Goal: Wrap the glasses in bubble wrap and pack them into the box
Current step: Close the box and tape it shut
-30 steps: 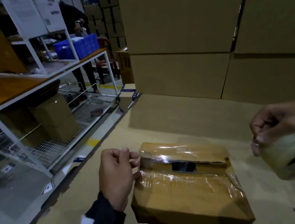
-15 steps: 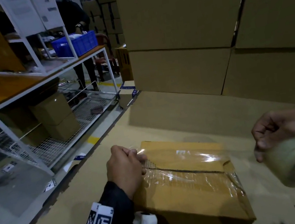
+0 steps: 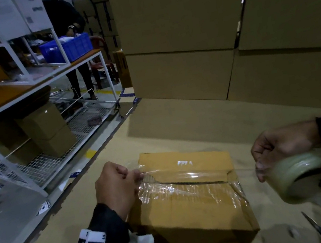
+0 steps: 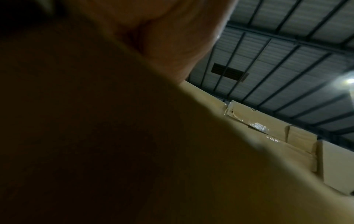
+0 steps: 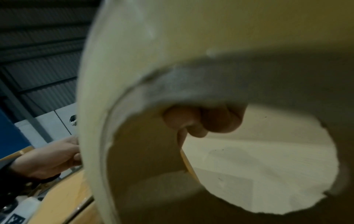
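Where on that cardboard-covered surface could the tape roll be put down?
Bare cardboard surface lies between the small brown box and the stacked large cartons. It is tighter on the right, near the clear tape roll and the scissors.

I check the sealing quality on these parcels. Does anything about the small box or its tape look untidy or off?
Yes. The clear tape already on the small box lies wrinkled over the near flap, and the seam shows a dark gap. The left hand and right hand, with the roll, hold a fresh strip above it.
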`<state>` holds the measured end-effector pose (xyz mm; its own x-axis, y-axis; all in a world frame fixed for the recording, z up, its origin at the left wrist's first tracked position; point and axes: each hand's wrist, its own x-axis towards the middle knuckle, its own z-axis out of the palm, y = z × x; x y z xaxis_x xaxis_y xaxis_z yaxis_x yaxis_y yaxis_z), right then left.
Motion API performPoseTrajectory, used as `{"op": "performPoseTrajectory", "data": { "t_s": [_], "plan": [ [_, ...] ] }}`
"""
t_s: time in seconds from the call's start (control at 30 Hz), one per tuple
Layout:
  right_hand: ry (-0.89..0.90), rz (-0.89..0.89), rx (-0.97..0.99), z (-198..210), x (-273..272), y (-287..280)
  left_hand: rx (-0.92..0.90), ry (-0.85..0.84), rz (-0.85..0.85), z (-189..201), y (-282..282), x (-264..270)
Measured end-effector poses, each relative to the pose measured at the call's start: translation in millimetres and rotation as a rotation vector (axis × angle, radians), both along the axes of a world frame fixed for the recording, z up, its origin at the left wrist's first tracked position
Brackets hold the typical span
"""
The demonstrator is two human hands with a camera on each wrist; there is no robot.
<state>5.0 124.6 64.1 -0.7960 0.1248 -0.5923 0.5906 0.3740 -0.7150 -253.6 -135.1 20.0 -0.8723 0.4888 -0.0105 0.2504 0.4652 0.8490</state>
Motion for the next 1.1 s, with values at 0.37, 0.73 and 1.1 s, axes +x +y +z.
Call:
{"op": "performPoseTrajectory", "data": {
  "t_s": [0.37,0.73,1.1],
  "plan": [
    [-0.006,-0.076,0.172,-14,2,-15,0.107,-0.106,0.014,-7,-6,-9],
    [-0.014,-0.097,0.174,-18,-1,-24,0.245,-0.325,0.03,-21,-14,-24],
    [-0.037,-0.078,0.195,-30,-7,-24,0.334,-0.381,0.071,-28,-11,-21]
  ]
}}
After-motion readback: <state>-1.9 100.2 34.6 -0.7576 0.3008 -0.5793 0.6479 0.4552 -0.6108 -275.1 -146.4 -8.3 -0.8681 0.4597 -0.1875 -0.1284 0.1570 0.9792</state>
